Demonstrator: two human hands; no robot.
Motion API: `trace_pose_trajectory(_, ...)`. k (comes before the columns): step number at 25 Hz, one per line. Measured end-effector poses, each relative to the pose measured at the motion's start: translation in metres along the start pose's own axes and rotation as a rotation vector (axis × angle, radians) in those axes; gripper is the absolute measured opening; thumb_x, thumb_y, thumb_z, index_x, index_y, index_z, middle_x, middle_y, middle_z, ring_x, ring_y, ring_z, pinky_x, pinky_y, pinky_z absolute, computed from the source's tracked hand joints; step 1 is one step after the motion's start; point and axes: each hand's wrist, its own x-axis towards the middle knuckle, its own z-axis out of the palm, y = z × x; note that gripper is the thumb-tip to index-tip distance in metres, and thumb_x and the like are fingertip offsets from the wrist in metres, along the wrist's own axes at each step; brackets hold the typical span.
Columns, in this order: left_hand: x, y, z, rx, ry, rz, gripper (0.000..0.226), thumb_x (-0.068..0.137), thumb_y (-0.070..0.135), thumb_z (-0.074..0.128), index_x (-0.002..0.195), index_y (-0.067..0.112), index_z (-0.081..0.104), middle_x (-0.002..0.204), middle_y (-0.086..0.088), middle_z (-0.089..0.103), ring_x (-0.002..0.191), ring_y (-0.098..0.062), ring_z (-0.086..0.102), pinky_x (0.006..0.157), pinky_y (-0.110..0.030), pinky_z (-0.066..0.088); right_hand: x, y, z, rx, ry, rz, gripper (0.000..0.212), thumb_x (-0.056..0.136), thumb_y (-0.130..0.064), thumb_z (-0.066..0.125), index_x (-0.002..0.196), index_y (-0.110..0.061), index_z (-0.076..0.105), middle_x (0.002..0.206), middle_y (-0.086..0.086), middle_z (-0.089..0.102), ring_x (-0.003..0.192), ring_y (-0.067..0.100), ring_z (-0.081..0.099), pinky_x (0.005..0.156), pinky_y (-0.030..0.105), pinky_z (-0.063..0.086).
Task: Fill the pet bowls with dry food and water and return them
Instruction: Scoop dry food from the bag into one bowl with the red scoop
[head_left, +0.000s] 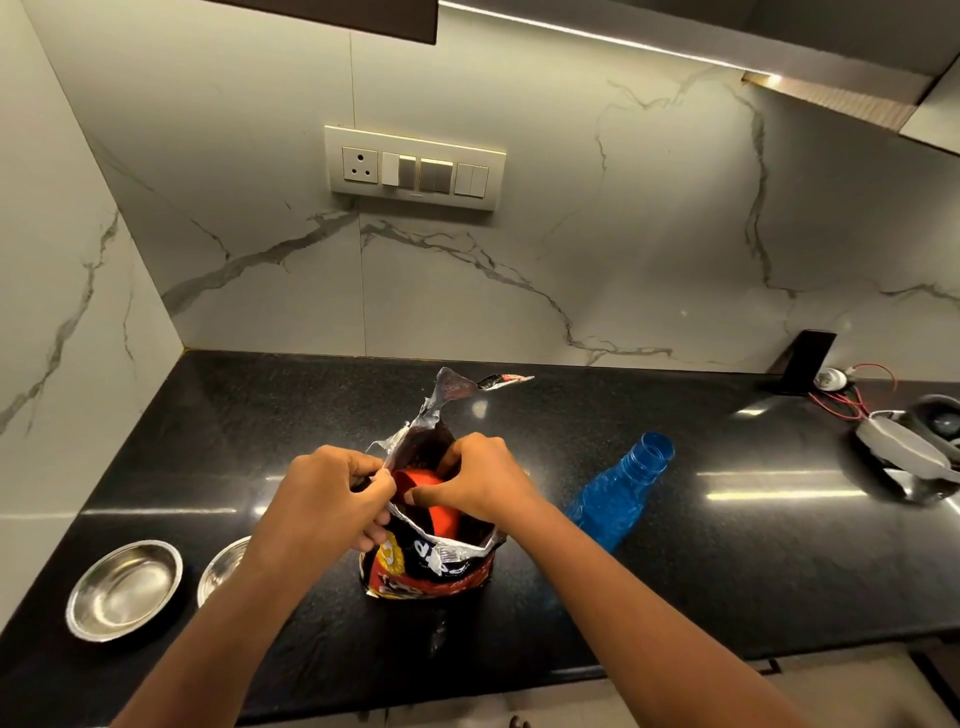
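Found upright near the middle of the black granite counter (675, 545): opened foil pet-food bag (431, 561), top torn and ragged. Left hand (332, 499) pinched closed on the bag's left lip, drawing it outward. Right hand (478, 483) closed around a red scoop or cup (431, 499) set inside the mouth of the bag; exact grip partly hidden by foil. Two steel bowls (124, 587) observed empty at the left of the counter, well apart from the bag's mouth, the nearer one half hidden behind the left forearm. Blue plastic bottle (618, 493) uncapped, just right of the bag. Bag judged thin, crinkly and slack, likely to slump or tip unless held at the lip. Scoop judged stiff and light, best taken by its rim. Bowls judged smooth and slippery, best lifted by the rolled edge.
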Motion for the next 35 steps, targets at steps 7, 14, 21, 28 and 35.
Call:
trace_pose_trajectory(7,-0.007,-0.002,-0.001,-0.020,0.030,0.019,0.021,0.095,0.008,0.057,0.086,0.013,0.076,0.060,-0.011,0.072,0.050,-0.019,0.071,0.052,-0.033,0.062,-0.007,-0.012,-0.001,-0.288,0.078,-0.186,0.060,0.075,-0.030,0.088,0.127,-0.013,0.062,0.123,0.010,0.068,0.113,0.030,0.065,0.094,0.040,0.055)
trace_pose_trajectory(14,-0.013,0.002,0.001,-0.032,0.033,0.035,0.021,0.094,0.006,0.057,0.088,0.011,0.077,0.061,-0.011,0.072,0.050,-0.018,0.071,0.054,-0.037,0.062,-0.008,-0.014,0.004,-0.247,0.017,-0.075,0.053,0.074,-0.035,0.088,0.116,-0.010,0.068,0.118,0.011,0.068,0.108,0.030,0.065,0.083,0.033,0.052)
trace_pose_trajectory(21,-0.016,-0.001,0.003,-0.026,0.009,0.046,0.022,0.093,0.006,0.056,0.091,0.010,0.078,0.060,-0.009,0.072,0.050,-0.019,0.071,0.054,-0.037,0.062,-0.011,-0.002,0.002,-0.076,0.055,-0.009,0.059,0.074,-0.038,0.089,0.123,-0.014,0.068,0.121,0.005,0.070,0.112,0.022,0.065,0.090,0.032,0.056)
trace_pose_trajectory(28,-0.013,-0.004,0.003,-0.022,0.023,0.065,0.025,0.094,0.006,0.057,0.090,0.020,0.077,0.059,-0.006,0.072,0.049,-0.017,0.071,0.054,-0.037,0.063,-0.007,-0.008,0.012,-0.255,0.104,-0.136,0.042,0.081,-0.029,0.082,0.118,-0.013,0.067,0.118,0.010,0.069,0.111,0.030,0.064,0.092,0.038,0.053)
trace_pose_trajectory(35,-0.013,-0.008,0.003,-0.046,0.019,0.059,0.023,0.094,0.008,0.058,0.101,0.021,0.076,0.060,-0.006,0.073,0.050,-0.017,0.071,0.054,-0.035,0.062,-0.002,0.001,0.014,-0.041,0.043,-0.016,0.047,0.077,-0.035,0.086,0.116,-0.015,0.073,0.112,0.005,0.074,0.103,0.021,0.069,0.087,0.035,0.060)
